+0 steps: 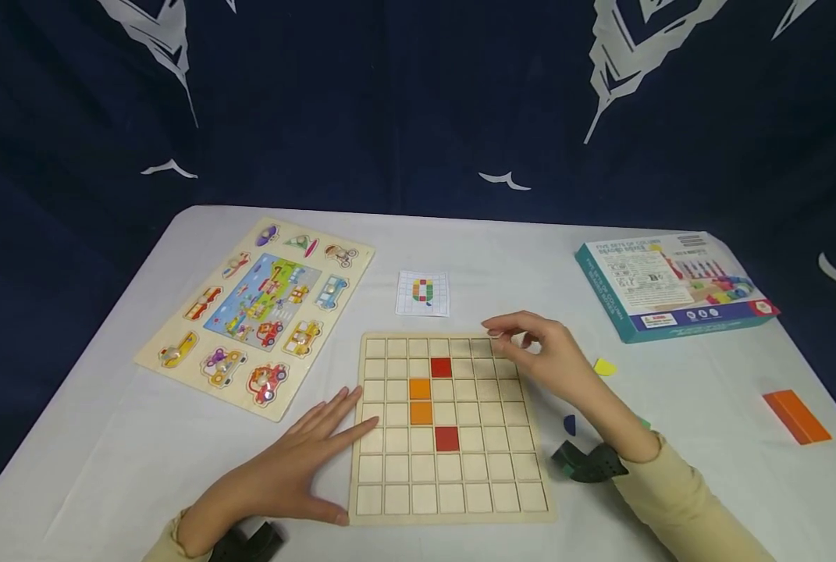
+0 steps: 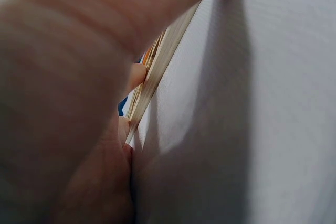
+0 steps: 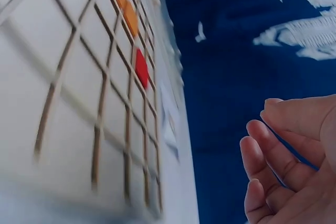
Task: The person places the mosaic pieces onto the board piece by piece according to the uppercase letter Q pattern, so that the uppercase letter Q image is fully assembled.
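Observation:
A wooden grid board [image 1: 453,518] lies flat on the table, with two red squares [image 1: 447,439] and two orange squares [image 1: 421,389] set in its cells. My left hand [image 1: 298,460] rests along the board's left edge, fingers spread and thumb at the near corner. Up close, the left wrist view shows its fingers [image 2: 137,74] against the board's side. Over the far right corner of the board hovers my right hand [image 1: 544,351], its fingers loosely bent. No piece shows between those fingers [image 3: 257,156] in the right wrist view.
Behind the board lies a printed pattern card [image 1: 422,294]. A vehicle puzzle board [image 1: 256,312] sits at left, a boxed game [image 1: 677,285] at back right. A yellow piece [image 1: 605,367], a dark blue piece [image 1: 570,424] and an orange block [image 1: 797,417] lie at right.

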`<state>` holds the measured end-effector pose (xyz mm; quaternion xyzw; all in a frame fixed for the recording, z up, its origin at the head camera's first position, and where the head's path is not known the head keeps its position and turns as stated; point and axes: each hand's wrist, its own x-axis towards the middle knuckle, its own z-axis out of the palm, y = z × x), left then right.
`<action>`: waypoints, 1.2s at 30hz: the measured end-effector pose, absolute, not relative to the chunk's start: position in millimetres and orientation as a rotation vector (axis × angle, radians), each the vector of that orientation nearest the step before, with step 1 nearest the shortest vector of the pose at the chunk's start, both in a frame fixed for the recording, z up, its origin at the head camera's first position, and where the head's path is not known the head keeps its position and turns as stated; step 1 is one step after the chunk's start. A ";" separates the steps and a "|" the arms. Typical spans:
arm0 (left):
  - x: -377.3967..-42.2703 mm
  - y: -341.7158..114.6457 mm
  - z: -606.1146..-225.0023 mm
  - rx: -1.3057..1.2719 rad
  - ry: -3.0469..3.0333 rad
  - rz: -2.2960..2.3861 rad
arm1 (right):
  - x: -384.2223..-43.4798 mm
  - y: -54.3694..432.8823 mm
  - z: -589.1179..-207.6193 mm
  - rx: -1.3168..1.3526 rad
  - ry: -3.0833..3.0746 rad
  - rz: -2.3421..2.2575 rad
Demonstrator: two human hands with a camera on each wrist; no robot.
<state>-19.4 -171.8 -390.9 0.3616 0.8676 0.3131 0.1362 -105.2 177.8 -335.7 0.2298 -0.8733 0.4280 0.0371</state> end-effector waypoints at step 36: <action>-18.7 -172.5 -388.4 1.060 2.518 0.864 | -58.5 256.7 -387.9 0.267 -2.835 0.981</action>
